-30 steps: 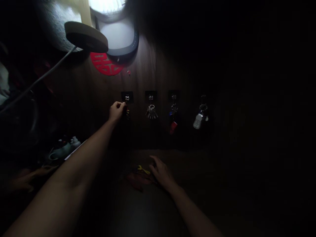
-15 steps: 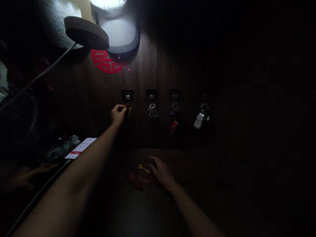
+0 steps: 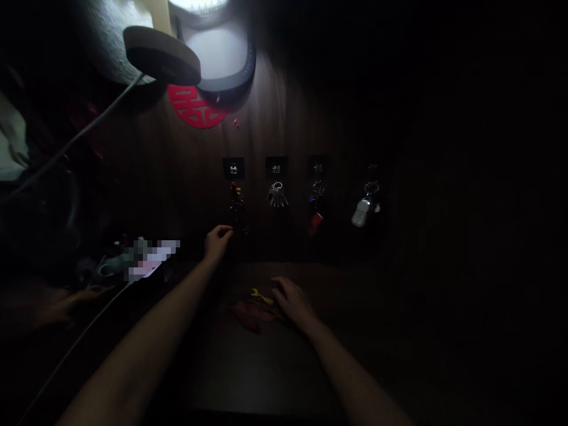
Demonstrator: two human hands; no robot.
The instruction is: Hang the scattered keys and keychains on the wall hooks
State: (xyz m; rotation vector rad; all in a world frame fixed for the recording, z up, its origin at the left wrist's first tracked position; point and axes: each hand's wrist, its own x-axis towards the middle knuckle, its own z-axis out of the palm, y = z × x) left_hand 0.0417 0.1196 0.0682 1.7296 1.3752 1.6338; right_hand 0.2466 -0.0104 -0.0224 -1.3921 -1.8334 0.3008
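My left hand is just below and left of a bundle with red and yellow bits and dark strands, which hangs from the leftmost hook. Thumb and forefinger are close together with a small gap; I see nothing between them. My right hand rests low on the dark surface, fingers loosely stretched and apart. Beside its fingertips lie a yellow cord-like thing and a dark red, soft-looking thing, too dim to name. Whether the fingers touch them I cannot tell.
More hooks on the wood panel hold a key bunch, keys with a red tag, and a white key fob. Above are a red paper-cut and a round lamp part with a cable. Another hand shows dimly at left.
My left hand has let go of the hanging bundle and moved down; the bundle's dark lower strands now show. My right hand stays in about the same place. The view has shifted slightly.
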